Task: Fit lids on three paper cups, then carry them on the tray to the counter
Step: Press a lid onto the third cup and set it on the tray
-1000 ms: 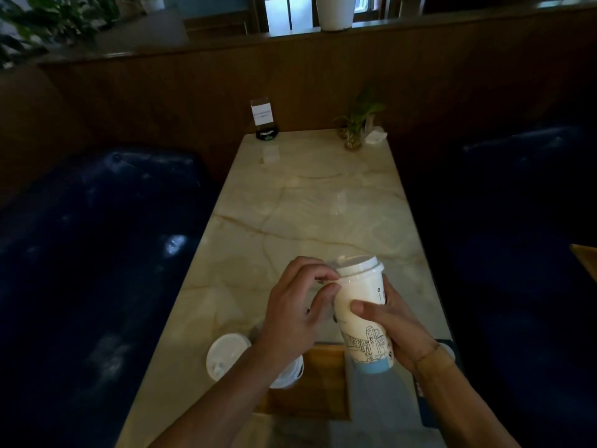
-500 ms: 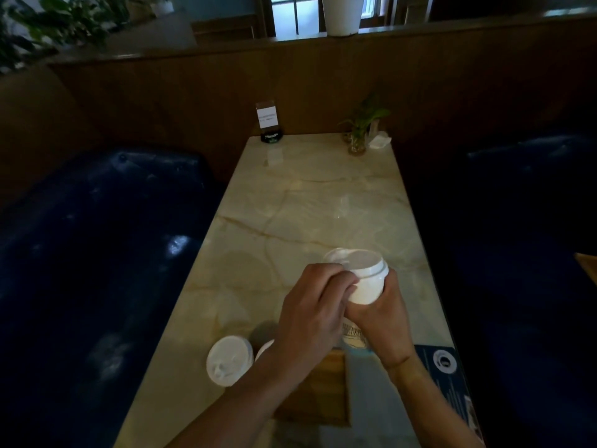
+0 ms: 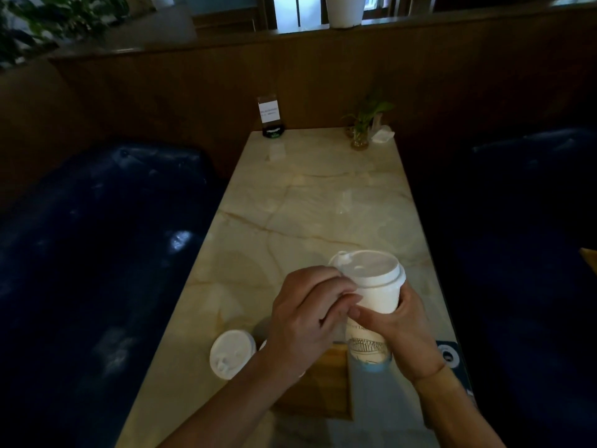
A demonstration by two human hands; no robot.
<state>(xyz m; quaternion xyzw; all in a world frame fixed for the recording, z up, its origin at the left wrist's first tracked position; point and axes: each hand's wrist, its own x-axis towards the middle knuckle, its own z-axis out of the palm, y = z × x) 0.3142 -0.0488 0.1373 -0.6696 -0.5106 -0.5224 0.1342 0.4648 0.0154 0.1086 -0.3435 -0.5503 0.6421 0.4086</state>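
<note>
A: Paper cup (image 3: 374,299), item one: location, visibility?
B: Held above the bench (image 3: 323,202), over the wooden tray (image 3: 326,383). Lower body hidden by the right hand (image 3: 400,331) clasping it; base blurred.
A: Appearance?
B: White, line drawing, bluish base, white lid (image 3: 371,270) on top. Left hand (image 3: 307,315) pinches the lid's rim. Loose lid (image 3: 231,354) lies beside the tray.

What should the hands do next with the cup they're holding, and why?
Probably set the paper cup down on the wooden tray. Its lid already looks seated all round, with the right hand gripping the cup and the left hand at the rim, and a loose lid waits on the table.
</note>
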